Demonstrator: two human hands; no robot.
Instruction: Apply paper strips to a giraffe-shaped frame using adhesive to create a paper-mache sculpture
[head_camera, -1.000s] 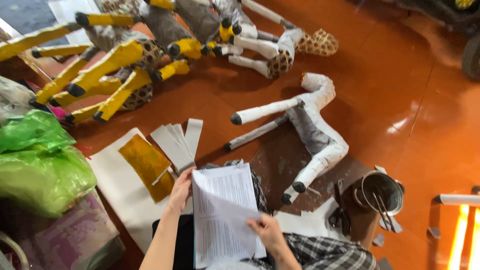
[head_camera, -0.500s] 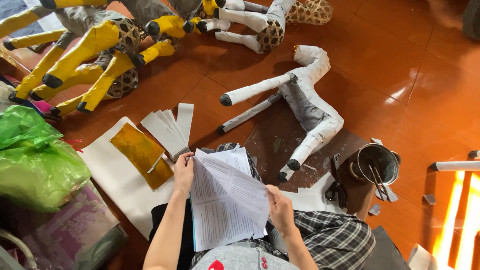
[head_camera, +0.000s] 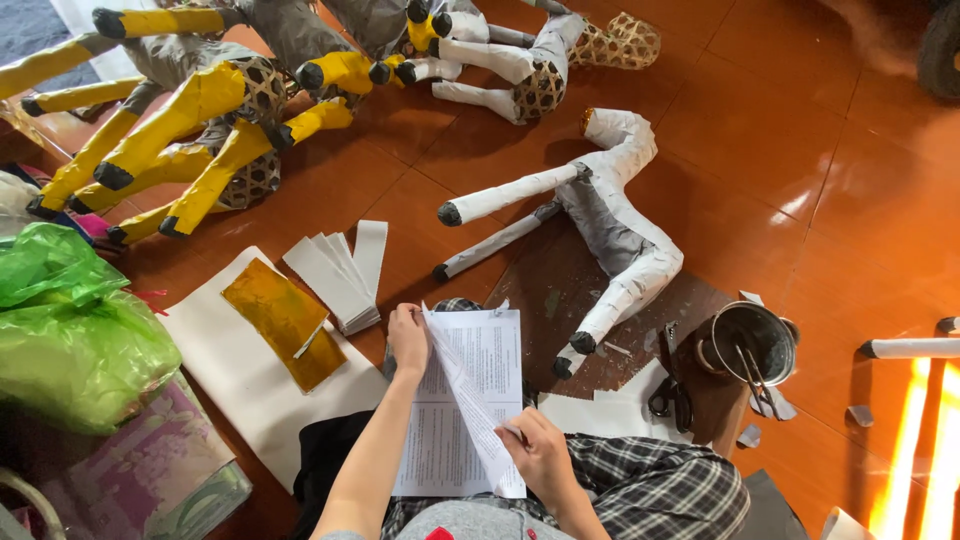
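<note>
The left hand (head_camera: 408, 338) pinches the top edge of a printed sheet (head_camera: 462, 400) on the lap; the right hand (head_camera: 540, 455) grips its lower fold. At 1 o'clock lies a white paper-covered animal figure (head_camera: 610, 220).

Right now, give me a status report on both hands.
Left hand grips printed sheets at top edge. Right hand folds top sheet over. White paper animal figure lies just beyond; scissors at right.

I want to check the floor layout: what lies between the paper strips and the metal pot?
In the head view, the white animal figure lies between the strips and the pot, on a dark mat.
</note>
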